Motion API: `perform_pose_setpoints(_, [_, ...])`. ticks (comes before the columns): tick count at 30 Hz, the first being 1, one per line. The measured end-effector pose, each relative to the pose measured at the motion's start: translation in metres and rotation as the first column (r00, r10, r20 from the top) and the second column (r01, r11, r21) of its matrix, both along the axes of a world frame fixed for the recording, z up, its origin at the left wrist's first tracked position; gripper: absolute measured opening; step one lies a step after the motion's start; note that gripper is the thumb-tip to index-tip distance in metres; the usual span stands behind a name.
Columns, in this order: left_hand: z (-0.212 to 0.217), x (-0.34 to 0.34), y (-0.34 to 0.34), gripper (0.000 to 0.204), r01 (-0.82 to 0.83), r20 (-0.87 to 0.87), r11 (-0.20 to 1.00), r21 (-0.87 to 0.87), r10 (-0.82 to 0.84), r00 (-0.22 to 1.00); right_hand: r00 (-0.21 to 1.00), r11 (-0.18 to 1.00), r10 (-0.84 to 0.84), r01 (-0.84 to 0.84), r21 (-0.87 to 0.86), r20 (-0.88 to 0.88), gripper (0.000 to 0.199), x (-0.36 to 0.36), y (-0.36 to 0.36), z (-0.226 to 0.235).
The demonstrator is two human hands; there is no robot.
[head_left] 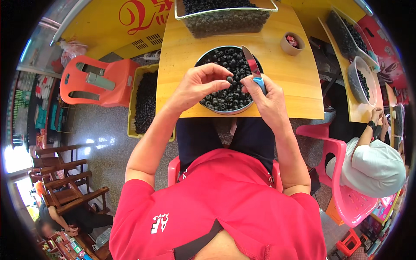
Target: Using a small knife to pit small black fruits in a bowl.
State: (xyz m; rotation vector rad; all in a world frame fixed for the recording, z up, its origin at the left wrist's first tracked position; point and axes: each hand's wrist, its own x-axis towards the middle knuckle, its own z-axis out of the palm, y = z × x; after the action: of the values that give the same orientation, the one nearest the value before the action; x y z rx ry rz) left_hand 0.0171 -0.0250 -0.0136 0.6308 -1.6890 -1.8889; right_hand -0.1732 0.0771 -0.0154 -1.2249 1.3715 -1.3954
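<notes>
A round bowl (226, 113) full of small dark round pieces, like berries or nuts, stands near the front edge of the wooden table. Over its left side my left hand (198, 86) pinches one dark round piece (229, 79) between thumb and fingertips. My right hand (269, 96) is closed round the blue handle of a knife (250, 60), above the bowl's right side. The knife's blade points away from me, tilted up to the left. Both hands are close together but apart.
A clear bin (225, 26) of dark pieces stands at the table's far edge, a small tan bowl (292, 44) with something red to the right. Left are a yellow crate (131, 104) and an orange chair (115, 73). Another person (368, 167) sits at the right, another lower left.
</notes>
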Motion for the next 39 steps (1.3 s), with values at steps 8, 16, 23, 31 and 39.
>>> perform_pose_setpoints(8, [0.003,-0.011,0.019,0.022,-0.115,-0.089,0.973,-0.198,0.099,0.991,0.993,0.999,0.033,-0.033,0.002,0.111,0.020,0.011,-0.007,0.006])
perform_pose_setpoints(16, [-0.005,-0.020,0.034,0.019,-0.252,-0.255,0.962,-0.106,0.219,0.942,0.947,0.990,0.052,-0.092,0.109,0.318,0.020,0.013,-0.005,0.012])
perform_pose_setpoints(23, [-0.007,-0.020,0.043,0.017,-0.271,-0.294,0.963,-0.010,0.256,0.921,0.925,0.992,0.078,-0.110,0.066,0.371,0.020,0.008,-0.005,0.020])
perform_pose_setpoints(31, [-0.007,-0.025,0.048,0.021,-0.341,-0.173,0.939,-0.034,0.330,0.928,0.920,0.990,0.125,-0.139,0.012,0.370,0.021,0.007,-0.005,0.019])
perform_pose_setpoints(39, [-0.009,-0.022,0.049,0.018,-0.364,-0.165,0.932,-0.004,0.358,0.919,0.998,0.994,-0.008,0.014,-0.108,0.055,0.019,0.007,-0.005,0.001])
